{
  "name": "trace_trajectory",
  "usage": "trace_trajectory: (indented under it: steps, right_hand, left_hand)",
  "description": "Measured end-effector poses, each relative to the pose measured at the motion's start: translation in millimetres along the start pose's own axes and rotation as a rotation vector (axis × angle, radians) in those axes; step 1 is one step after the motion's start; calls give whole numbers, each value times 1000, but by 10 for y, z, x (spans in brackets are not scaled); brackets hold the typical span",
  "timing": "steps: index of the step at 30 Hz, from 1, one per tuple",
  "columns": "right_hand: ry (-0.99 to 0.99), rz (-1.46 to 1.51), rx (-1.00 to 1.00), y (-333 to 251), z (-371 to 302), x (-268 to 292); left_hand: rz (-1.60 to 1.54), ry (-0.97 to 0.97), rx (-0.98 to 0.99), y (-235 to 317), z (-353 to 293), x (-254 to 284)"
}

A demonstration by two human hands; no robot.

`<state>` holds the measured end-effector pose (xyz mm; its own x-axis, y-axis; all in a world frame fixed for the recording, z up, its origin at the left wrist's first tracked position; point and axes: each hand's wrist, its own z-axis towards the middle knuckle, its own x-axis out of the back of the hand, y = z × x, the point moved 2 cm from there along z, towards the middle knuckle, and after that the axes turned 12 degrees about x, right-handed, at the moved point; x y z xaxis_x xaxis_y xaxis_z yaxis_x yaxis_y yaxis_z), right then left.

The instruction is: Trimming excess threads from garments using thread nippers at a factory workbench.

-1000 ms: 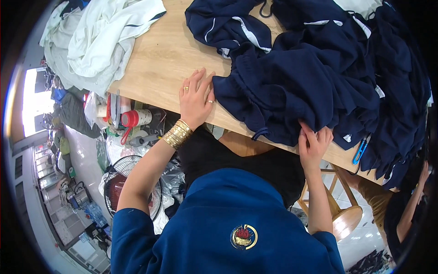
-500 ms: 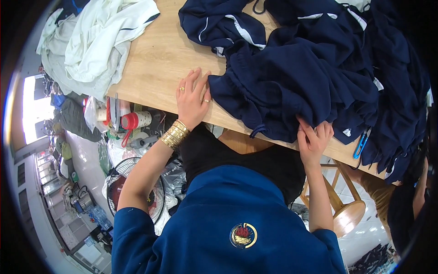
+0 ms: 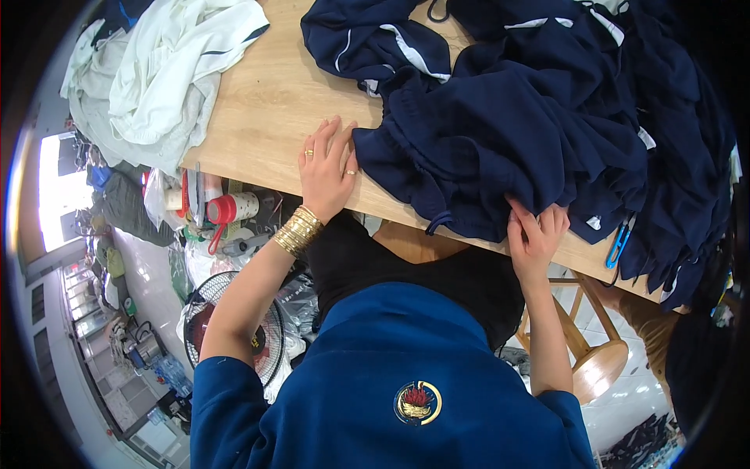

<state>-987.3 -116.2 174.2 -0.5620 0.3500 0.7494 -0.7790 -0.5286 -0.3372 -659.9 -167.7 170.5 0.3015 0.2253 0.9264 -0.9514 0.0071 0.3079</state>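
A pair of navy drawstring trousers [image 3: 500, 141] lies bunched at the table's front edge, its gathered waistband toward the left. My left hand [image 3: 326, 168], with rings and gold bangles, rests flat on the bare wood, fingers stretched, just beside the left end of the cloth. At the near edge of the trousers is my right hand [image 3: 539, 234]. Its index finger lies against the fabric while the other fingers curl in on a fold; the fingertips are partly hidden. Blue thread snips [image 3: 619, 244] lie right of that hand.
More navy garments [image 3: 680, 156] cover the table's right side. White and grey clothes [image 3: 176, 86] are heaped at the far left of the wooden table [image 3: 262, 102]. Below its edge are a red-lidded bottle [image 3: 234, 207] and a fan [image 3: 234, 320]. A wooden stool [image 3: 598, 367] and another person's leg [image 3: 652, 336] are at right.
Both hands and the trousers stay practically where they were; the view has shifted slightly. At the right edge, the other person's forearm has gone out of sight.
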Motion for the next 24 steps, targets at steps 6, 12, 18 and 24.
trace_trajectory:
  steps: [6,12,18,24]
  right_hand:
    - [-9,7,-1,-2,6,-17]
    - [-2,3,-11,17,14,-2]
    - [-23,6,-17,4,14,-9]
    - [-2,-6,-7,9,8,3]
  left_hand:
    - [10,-16,12,-22,-13,-2]
    - [1,-15,3,1,30,6]
    - [5,-24,14,-15,14,20]
    - [15,-21,10,1,8,7]
